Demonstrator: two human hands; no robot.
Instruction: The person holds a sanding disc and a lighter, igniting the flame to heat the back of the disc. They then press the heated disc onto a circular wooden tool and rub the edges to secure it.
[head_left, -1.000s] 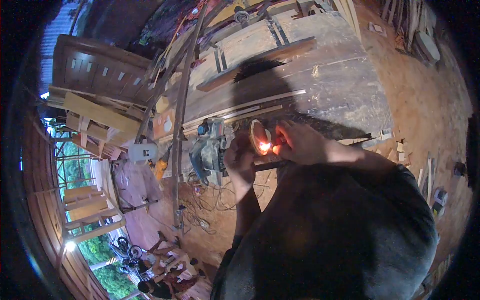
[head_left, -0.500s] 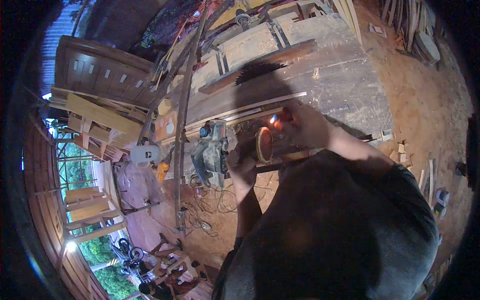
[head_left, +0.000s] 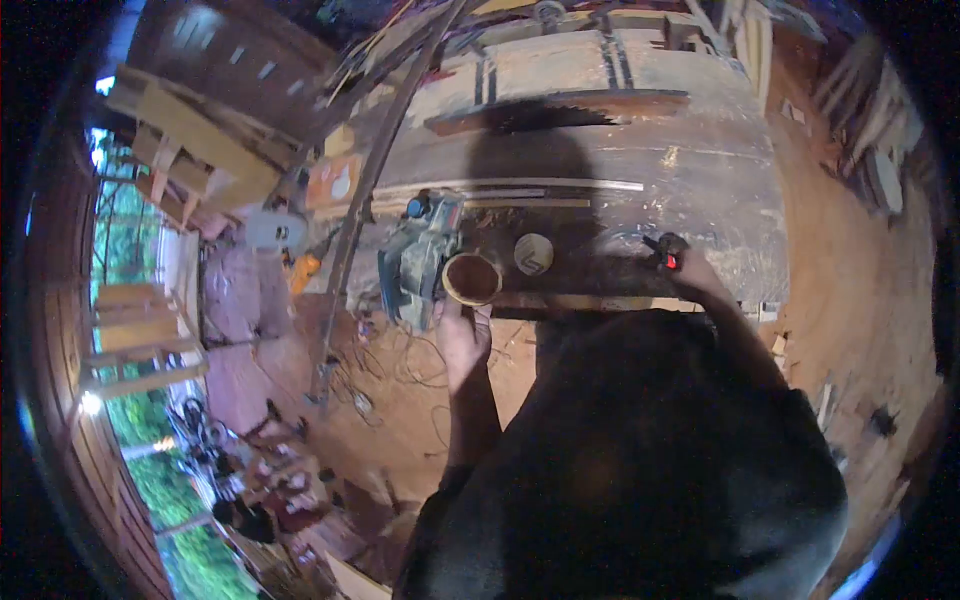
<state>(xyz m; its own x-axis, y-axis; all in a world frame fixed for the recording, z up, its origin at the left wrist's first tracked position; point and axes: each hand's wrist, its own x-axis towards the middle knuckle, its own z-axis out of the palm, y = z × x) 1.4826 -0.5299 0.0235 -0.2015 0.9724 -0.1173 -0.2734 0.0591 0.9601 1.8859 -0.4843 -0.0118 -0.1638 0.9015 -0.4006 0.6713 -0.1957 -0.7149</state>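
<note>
My left hand (head_left: 462, 338) grips a round wooden piece (head_left: 472, 279) from below, its pale rim encircling a brown face turned up. Out to the right, my right hand (head_left: 697, 272) is closed around a small black-and-red gas torch (head_left: 668, 252), held low over the bench; no flame shows on it. Between the hands, a pale round disc (head_left: 534, 254) with a dark mark lies in my shadow on the workbench (head_left: 715, 175). A power planer (head_left: 418, 258) with a blue knob sits just left of the round piece.
Thin wood strips (head_left: 560, 188) and a dark board (head_left: 560, 108) lie across the bench. A long dark beam (head_left: 385, 140) crosses at the left, near a whitish jug (head_left: 276, 231) and an orange power tool (head_left: 300, 272). Cables (head_left: 375, 365) tangle on the floor. People sit at the lower left.
My right hand has moved away to the right with the torch, whose flame showed earlier beside the round piece. My left hand has shifted left and turned the piece's face upward.
</note>
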